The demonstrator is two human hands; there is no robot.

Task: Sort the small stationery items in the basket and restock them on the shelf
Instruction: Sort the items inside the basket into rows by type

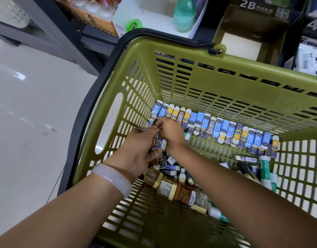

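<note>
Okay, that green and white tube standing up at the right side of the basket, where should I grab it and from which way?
Probably pinch the green and white tube around its white-capped upper end, coming straight down from above. It stands roughly upright against the basket's right wall, so the top is the free part; its lower body sits among loose erasers, and the wall blocks a sideways approach.

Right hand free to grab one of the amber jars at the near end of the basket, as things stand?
Probably not right away. The right hand is pinching an eraser beside the left hand. The amber jars lie uncovered below its forearm, so the path looks open once it lets go.
</note>
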